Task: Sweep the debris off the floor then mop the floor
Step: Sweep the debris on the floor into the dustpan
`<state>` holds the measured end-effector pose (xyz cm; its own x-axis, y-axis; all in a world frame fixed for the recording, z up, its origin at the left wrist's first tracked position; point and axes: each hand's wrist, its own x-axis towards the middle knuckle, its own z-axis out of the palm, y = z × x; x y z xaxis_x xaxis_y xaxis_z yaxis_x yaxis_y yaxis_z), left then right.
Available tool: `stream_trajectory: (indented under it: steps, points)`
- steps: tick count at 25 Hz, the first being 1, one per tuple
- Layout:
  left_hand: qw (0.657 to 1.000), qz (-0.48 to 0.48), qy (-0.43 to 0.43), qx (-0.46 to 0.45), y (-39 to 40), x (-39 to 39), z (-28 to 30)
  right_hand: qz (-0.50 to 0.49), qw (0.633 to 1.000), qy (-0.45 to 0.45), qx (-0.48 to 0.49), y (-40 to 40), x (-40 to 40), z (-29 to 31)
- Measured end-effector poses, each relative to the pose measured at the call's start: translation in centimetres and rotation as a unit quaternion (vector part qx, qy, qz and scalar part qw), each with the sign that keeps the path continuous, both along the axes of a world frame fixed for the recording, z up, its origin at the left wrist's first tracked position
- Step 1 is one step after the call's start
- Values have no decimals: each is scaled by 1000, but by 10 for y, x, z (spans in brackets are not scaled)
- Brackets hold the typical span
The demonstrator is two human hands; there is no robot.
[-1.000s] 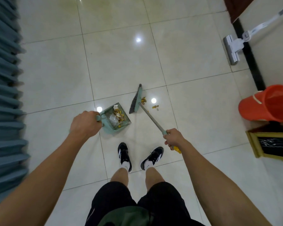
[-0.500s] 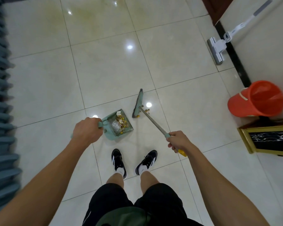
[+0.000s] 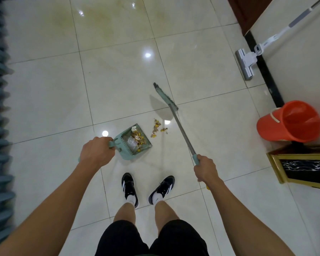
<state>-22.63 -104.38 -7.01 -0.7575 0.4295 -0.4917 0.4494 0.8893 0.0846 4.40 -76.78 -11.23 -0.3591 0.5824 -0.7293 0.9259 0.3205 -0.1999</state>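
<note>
While my left hand [image 3: 97,153] grips the dustpan [image 3: 135,142] handle, my right hand [image 3: 205,168] holds the broom [image 3: 166,97] shaft, head lifted beyond loose debris [image 3: 157,127] just right of the pan. Mop [image 3: 247,60] leans at wall, orange bucket [image 3: 289,121] near it.

Tiled floor [image 3: 44,108] — dustpan [image 3: 135,143], debris [image 3: 156,127], mop [image 3: 246,64], bucket [image 3: 277,126].

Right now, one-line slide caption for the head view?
Left hand holds part-filled dustpan; right hand holds broom beyond loose debris.
</note>
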Motion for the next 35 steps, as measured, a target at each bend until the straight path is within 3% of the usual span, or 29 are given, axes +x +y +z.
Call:
stream_trajectory:
  steps: [12, 16, 21, 25, 35]
  points:
    - [1000, 14, -7, 13, -19, -14, -19, 53, 993, -68, -81, -70, -33, -10]
    - [1000, 2, -18, 23, -20, -19, -17, 10, 988, -49, -146, -98, -37, 1]
    - [999, 8, -24, 34, -36, -35, -18, -111, 974, -8, -197, -110, -35, 28]
    - [998, 9, -33, 54, -45, -40, -13, -165, 966, 11, -196, -107, -33, 55]
    - [998, 7, -35, 51, -68, -51, -6, -97, 987, 10, -130, -123, -63, 62]
